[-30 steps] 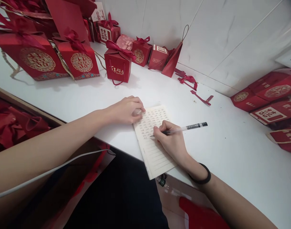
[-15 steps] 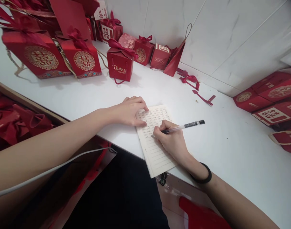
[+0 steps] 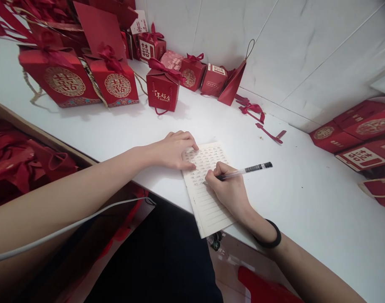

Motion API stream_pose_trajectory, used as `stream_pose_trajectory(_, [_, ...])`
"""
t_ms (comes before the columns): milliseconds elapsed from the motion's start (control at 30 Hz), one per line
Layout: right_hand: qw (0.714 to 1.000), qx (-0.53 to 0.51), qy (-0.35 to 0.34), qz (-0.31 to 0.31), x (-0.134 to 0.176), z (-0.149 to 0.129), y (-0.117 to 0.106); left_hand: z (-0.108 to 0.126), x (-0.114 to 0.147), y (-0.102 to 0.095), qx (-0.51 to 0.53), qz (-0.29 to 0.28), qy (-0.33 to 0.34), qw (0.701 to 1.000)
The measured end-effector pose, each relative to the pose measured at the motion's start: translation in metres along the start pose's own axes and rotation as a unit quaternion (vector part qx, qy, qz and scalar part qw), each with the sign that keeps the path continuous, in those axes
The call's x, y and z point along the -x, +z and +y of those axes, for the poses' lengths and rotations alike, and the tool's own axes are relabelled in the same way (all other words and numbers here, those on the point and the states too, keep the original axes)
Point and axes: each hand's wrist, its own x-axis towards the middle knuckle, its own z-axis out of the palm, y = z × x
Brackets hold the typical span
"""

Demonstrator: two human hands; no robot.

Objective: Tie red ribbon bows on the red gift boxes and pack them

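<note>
– What do you have in front of you?

– A notepad (image 3: 207,208), lying a little askew on the white bench (image 3: 306,219), its near corner jutting past the near edge. Small handwriting fills rows across its far part, too fine for me to read; ruled lines run below.

– And your right grip (image 3: 230,190)?

– Closed around a pen (image 3: 246,171), fingers pinched near the point. The tip is down at the last row of writing, and the dark end slants off to the right. I wear a black band (image 3: 270,235) on that wrist.

– The left one?

– My left grip (image 3: 176,151) is loosely spread, thumb and fingertip apart, resting on the page's left side rather than clasping it.

– What surrounds the pad?

– Beyond it, on the far side, a red box with a bow (image 3: 163,90). Farther left, two larger boxes with gold medallions (image 3: 66,82) (image 3: 118,85) stand side by side. Far and to the right of the pad lie a ribbon bow (image 3: 254,110) and a bent red strip (image 3: 271,134). More red boxes (image 3: 365,130) are piled at the far right, against the tiled wall (image 3: 239,21).

– Anything nearer?

– A pale cable (image 3: 69,227) runs beneath my left arm.
</note>
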Motion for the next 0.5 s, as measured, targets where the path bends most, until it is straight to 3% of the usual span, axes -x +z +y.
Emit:
stream_pose_trajectory(367, [1.000,-0.019,0.000,0.000,0.001,0.002,0.002,0.000,0.002,0.000,-0.006,0.005,0.003,1.000])
stream_pose_trajectory(500, [0.989,-0.132,0.063,0.009,-0.003,0.014,-0.005,0.005,0.007,-0.001,-0.005,0.011,0.003,1.000])
